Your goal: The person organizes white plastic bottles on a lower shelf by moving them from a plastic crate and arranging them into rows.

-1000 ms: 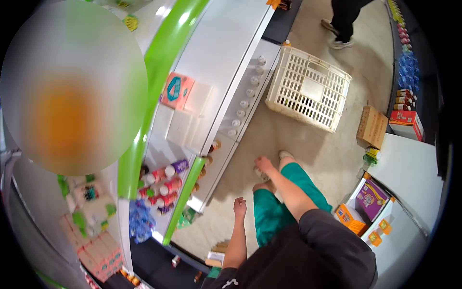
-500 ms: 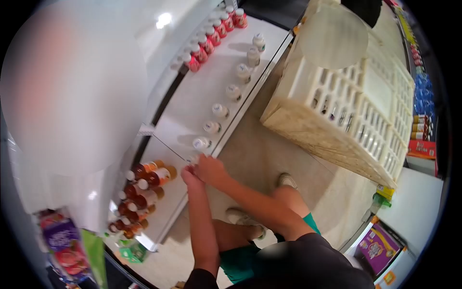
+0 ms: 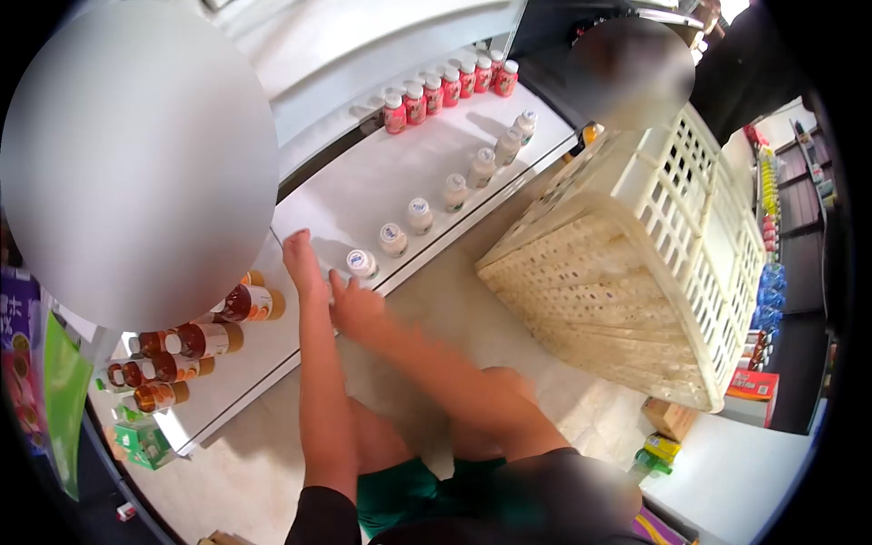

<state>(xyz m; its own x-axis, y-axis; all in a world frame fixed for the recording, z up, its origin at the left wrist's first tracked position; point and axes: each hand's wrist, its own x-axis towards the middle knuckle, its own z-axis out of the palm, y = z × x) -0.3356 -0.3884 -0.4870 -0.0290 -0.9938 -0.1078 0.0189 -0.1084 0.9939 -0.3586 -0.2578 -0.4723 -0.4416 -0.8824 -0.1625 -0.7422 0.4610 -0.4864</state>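
Observation:
Over the white shelf (image 3: pixel 336 195), my left hand (image 3: pixel 302 259) is stretched forward with its fingers drawn together. Whatever they hold, if anything, is hidden. My right hand (image 3: pixel 357 306) is beside the left forearm, low over the shelf's front edge, its index finger and thumb apart. Closest to it stands a small white-capped bottle (image 3: pixel 361 264), first in a line of several similar ones, such as another white bottle (image 3: pixel 420 216), running along the front edge. Anything beneath the right palm is hidden by the hand and forearm.
Small red bottles (image 3: pixel 433 94) with white caps stand at the shelf's back. Amber drink bottles (image 3: pixel 208 340) are to the left. A cream plastic crate (image 3: pixel 581 272) stands on the floor at right, a person in dark clothing (image 3: pixel 749 73) beyond it. A green carton (image 3: pixel 143 445) sits lower left.
My hands were together at the near end of the bottle line; now the left has moved forward, away from the right. The view has turned, and the crate looks larger and more side-on.

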